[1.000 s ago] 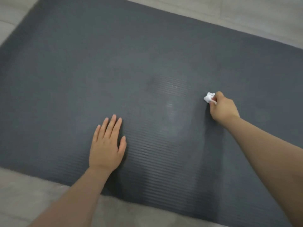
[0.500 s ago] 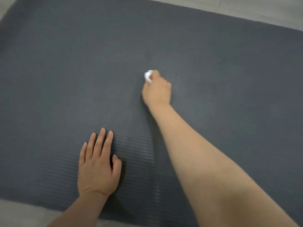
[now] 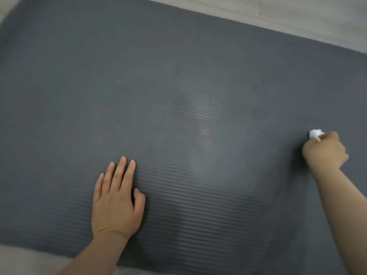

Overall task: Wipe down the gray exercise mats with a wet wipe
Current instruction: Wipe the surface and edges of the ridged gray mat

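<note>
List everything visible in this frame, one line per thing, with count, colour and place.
mat: one, dark gray, ribbed, fills most of the view, lying on the floor
floor: light gray, along the far edge and the near left corner
wipe: one, white, bunched, on the mat at the right
left hand: one, flat on the mat, near centre-left, fingers straight
right hand: one, at the right edge, its grip curled round the wipe

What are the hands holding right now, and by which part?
The right hand pinches a balled-up wet wipe at its near side. The left hand holds nothing, flat on the gray mat.
</note>
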